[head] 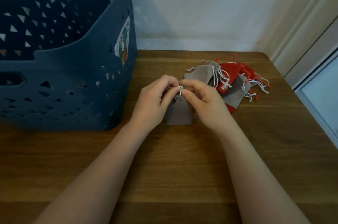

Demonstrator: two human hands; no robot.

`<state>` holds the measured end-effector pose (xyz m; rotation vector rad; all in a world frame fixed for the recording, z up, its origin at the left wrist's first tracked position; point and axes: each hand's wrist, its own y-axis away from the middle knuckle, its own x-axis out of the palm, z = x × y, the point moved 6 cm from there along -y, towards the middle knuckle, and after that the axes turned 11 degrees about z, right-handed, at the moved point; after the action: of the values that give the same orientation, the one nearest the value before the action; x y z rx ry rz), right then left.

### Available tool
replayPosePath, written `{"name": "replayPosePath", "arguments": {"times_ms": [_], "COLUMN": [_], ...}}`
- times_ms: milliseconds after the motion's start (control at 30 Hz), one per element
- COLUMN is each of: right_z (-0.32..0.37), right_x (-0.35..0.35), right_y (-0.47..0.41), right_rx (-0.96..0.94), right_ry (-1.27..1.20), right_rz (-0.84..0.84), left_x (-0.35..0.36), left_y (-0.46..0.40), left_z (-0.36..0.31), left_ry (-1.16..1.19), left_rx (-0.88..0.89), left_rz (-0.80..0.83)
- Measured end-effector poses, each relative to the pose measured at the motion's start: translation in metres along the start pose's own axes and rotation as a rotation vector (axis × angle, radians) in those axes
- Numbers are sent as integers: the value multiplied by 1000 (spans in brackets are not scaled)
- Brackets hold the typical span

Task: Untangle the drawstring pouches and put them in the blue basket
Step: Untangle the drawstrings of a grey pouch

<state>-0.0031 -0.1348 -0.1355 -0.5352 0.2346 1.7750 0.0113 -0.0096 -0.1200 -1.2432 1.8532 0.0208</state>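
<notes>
One grey pouch (pixel 179 112) near the table's (pixel 182 168) middle has its white cord (pixel 180 89) pinched by the left hand (pixel 152 99) and right hand (pixel 204 103), while the tangled pile (pixel 230 81) by the far right corner waits and the blue basket (pixel 73 77) at the far left shows none inside.

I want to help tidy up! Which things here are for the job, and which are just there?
For the job:
grey pouch, with its white string pinched by the left hand and right hand
pile of grey and red pouches
blue basket

Just there:
wooden table
sticker on the basket
white wall
</notes>
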Motion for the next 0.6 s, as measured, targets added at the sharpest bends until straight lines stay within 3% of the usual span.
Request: {"name": "replayPosePath", "arguments": {"times_ms": [200, 367, 467, 600], "right_z": [6, -4, -7, -1], "right_x": [-14, -40, -40, -23], "right_y": [4, 13, 15, 7], "right_rx": [-19, 91, 128, 14], "right_ry": [128, 80, -172, -780], "right_rz": [-133, -304, -372, -274], "left_x": [-5, -18, -9, -4], "left_y": [-2, -1, 1, 2], "left_z": [7, 25, 28, 30], "left_ry": [-154, 68, 270, 479], "left_rx": [-42, -230, -321, -434], "left_rz": [44, -21, 1, -58]}}
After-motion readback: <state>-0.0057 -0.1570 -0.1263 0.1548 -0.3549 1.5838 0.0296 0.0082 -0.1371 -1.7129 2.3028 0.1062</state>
